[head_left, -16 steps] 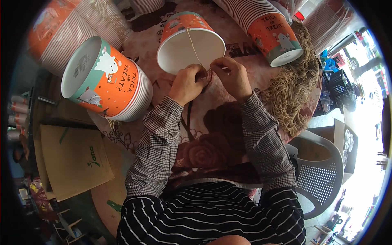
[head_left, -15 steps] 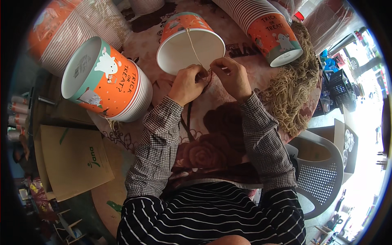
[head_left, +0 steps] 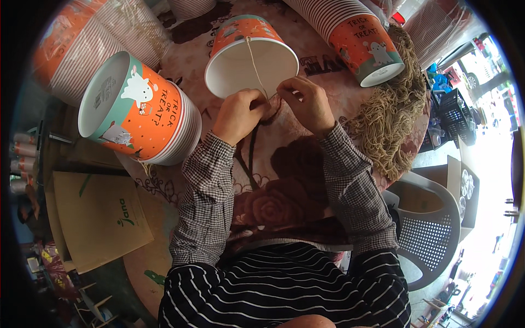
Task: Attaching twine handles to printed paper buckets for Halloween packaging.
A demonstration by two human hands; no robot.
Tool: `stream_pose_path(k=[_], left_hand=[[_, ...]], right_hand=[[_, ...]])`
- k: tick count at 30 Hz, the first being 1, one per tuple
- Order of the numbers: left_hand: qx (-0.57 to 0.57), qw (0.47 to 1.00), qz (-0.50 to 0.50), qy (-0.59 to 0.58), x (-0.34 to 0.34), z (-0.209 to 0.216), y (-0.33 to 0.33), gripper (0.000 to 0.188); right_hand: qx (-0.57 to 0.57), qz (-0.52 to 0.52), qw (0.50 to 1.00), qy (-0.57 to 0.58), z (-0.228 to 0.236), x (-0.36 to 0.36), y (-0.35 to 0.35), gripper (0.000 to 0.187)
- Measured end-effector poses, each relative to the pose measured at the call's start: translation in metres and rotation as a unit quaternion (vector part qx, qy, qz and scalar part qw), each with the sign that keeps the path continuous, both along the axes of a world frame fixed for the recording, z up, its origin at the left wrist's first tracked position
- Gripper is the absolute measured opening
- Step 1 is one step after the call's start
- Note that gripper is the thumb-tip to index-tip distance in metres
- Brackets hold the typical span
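An orange paper bucket (head_left: 232,70) lies tipped in front of me, its white mouth facing my hands. From its upper rim a thin beige cord (head_left: 253,60) runs down across the mouth to my fingers. My left hand (head_left: 239,116) pinches the cord just below the rim, thumb and forefinger together. Close beside it, my right hand (head_left: 308,105) holds the cord's other part between thumb and fingertip. The spot where the cord passes between both hands is small and partly hidden by the fingers.
Stacked orange buckets stand at left (head_left: 145,112), and another stack (head_left: 363,46) lies at the far right. Beside it hangs a bundle of beige cords (head_left: 385,131) over the flowered tablecloth (head_left: 273,205). A cardboard box (head_left: 104,218) is at lower left, a grey chair (head_left: 429,235) at right.
My left hand has moved slightly left and down, widening the gap between my hands. The bucket and the stack at left appear shifted a little left in view.
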State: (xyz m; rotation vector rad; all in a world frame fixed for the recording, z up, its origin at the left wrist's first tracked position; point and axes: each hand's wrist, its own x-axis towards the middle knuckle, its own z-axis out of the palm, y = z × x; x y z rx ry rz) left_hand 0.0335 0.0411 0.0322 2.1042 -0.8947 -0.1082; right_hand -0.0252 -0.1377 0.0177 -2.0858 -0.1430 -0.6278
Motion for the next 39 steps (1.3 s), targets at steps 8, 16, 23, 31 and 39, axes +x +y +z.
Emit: stream_pose_path(k=[8,16,23,31,39], left_hand=[[-0.153,0.965,-0.052,0.207,0.005,-0.003,0.0,0.021],[-0.284,0.91,-0.026,0.302,0.006,-0.013,-0.009,0.018],[-0.15,0.986,0.001,-0.076,-0.006,-0.009,-0.02,0.02],[-0.161,0.984,0.0,-0.072,-0.004,-0.011,-0.02,0.017],[-0.255,0.958,-0.009,0.134,0.006,-0.016,-0.016,0.017]], right_hand=[[0.005,-0.018,1.0,-0.009,0.001,-0.001,0.002,0.012],[-0.017,0.004,1.0,0.009,0.001,-0.007,0.009,0.01],[-0.045,-0.035,0.998,-0.002,0.001,-0.009,0.007,0.011],[0.141,-0.017,0.989,0.034,0.003,-0.005,0.006,0.016],[0.322,0.083,0.935,0.123,0.007,-0.005,-0.007,0.017]])
